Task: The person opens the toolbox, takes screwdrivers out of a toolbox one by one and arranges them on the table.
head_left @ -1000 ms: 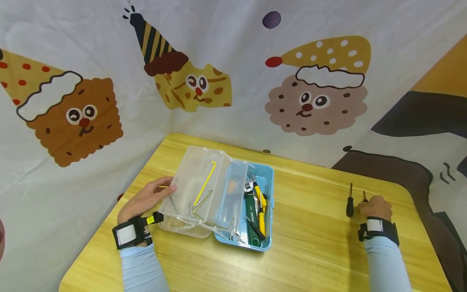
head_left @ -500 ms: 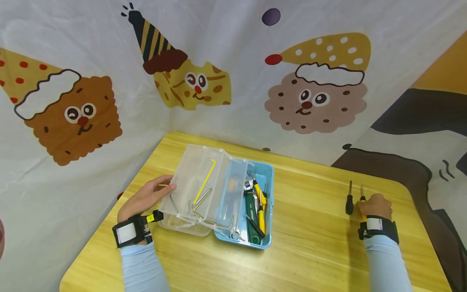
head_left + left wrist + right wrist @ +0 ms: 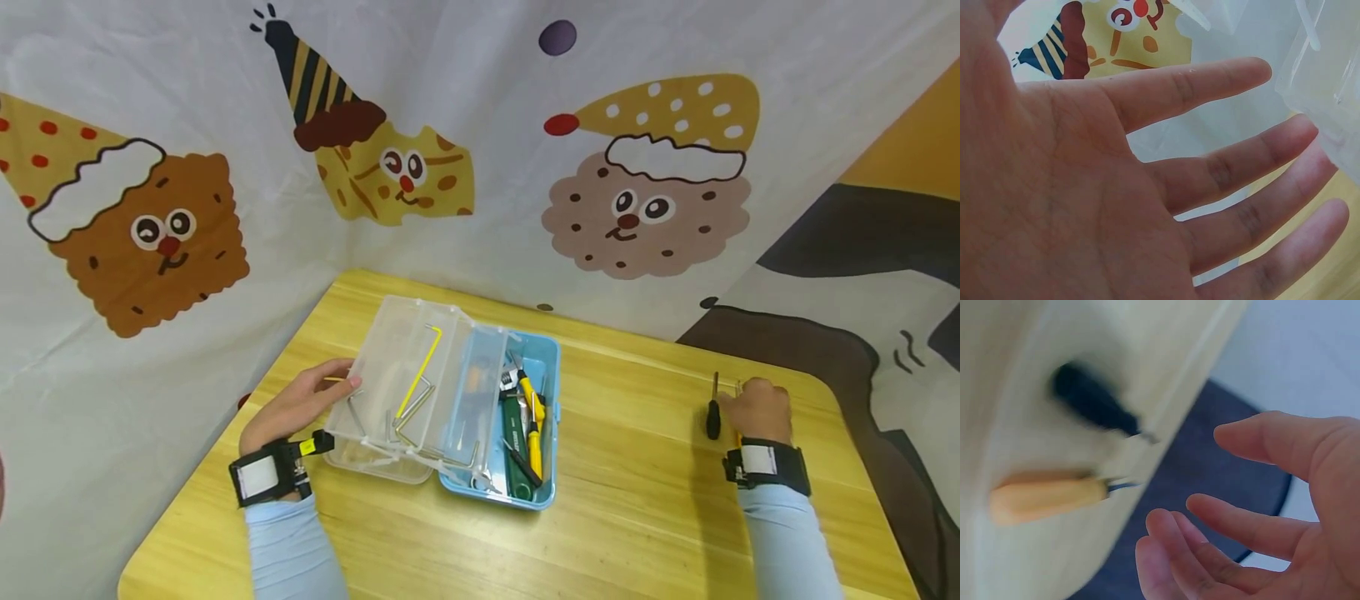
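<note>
My left hand (image 3: 300,406) has its fingers extended, with fingertips touching the edge of a clear plastic tray (image 3: 378,362) on the left of an open blue toolbox (image 3: 553,367). In the left wrist view, the palm faces the camera and the fingers are spread. My right hand (image 3: 759,410) hovers over the table's right side. The right wrist view shows its thumb and fingers apart, holding nothing. Near it lie a black-handled screwdriver (image 3: 1091,400) and a yellow-handled screwdriver (image 3: 1054,499), both blurred there. The hand largely hides the yellow one in the head view.
Hex keys, one of them yellow (image 3: 420,367), lie in the clear tray. Inside the toolbox are a green-handled tool (image 3: 516,446), a yellow screwdriver (image 3: 535,450) and other tools. A printed cloth (image 3: 487,267) hangs behind the wooden table (image 3: 622,467).
My right hand has let go of the yellow-handled screwdriver and shifted slightly up and left. The left hand stays at the tray's edge.
</note>
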Tool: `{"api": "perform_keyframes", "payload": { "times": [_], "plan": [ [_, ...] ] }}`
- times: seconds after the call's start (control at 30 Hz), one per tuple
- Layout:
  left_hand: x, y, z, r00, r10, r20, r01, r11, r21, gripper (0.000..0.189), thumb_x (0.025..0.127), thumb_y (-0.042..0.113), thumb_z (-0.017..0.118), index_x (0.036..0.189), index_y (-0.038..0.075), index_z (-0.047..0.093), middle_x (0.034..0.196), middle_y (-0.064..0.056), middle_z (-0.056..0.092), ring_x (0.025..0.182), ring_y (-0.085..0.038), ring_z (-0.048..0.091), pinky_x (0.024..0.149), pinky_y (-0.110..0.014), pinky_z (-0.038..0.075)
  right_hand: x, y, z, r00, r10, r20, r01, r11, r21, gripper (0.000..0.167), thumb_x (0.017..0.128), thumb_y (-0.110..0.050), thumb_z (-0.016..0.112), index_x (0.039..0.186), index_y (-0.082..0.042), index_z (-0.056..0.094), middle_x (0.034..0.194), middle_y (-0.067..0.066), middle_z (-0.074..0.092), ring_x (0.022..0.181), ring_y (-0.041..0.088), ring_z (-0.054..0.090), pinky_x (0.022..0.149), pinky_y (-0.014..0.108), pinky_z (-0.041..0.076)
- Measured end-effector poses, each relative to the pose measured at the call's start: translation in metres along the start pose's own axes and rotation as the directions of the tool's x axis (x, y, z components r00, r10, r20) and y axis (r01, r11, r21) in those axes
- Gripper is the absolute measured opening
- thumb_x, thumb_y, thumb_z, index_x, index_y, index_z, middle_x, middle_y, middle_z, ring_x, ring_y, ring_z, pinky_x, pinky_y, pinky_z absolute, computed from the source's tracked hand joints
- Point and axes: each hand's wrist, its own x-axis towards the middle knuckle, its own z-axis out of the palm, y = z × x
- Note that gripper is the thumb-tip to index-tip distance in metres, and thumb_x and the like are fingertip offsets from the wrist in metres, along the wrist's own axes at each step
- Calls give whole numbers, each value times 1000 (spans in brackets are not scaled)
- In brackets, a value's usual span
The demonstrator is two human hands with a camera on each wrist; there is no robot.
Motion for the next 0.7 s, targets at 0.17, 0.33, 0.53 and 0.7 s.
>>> {"api": "perform_keyframes", "payload": {
  "times": [0.17, 0.33, 0.53, 0.7],
  "plan": [
    [-1, 0, -1, 1000, 0, -7, 0, 1000, 7, 65, 109, 51, 53, 157, 8, 48, 155, -17, 55, 133, -37, 58, 107, -49, 49, -10, -34, -5, 989, -123, -77, 122, 992, -14, 52, 94, -16, 68, 124, 26, 58, 124, 49, 57, 114, 65, 51, 89, 72, 49],
    [0, -2, 0, 1000, 4, -5, -4, 1000, 4, 65, 109, 51, 53, 158, 8, 47, 155, -17, 56, 133, -36, 58, 107, -48, 49, -25, -69, -13, 968, -212, -135, 213, 977, -8, 54, 93, -13, 70, 127, 26, 56, 122, 50, 54, 109, 65, 53, 87, 72, 50],
    [1, -1, -1, 1000, 13, -4, -13, 1000, 11, 65, 109, 50, 52, 158, 7, 47, 155, -17, 56, 132, -35, 59, 106, -48, 50, -45, -113, -24, 929, -303, -212, 313, 950, 14, 51, 93, -9, 73, 129, 23, 58, 124, 51, 53, 104, 65, 58, 82, 72, 52],
    [0, -3, 0, 1000, 6, -11, -6, 1000, 8, 65, 109, 51, 53, 157, 8, 48, 155, -17, 56, 133, -36, 59, 107, -48, 49, -61, -143, -27, 898, -363, -249, 377, 926, 10, 50, 93, -10, 76, 130, 20, 60, 123, 48, 57, 96, 60, 63, 71, 66, 55]
  ]
}}
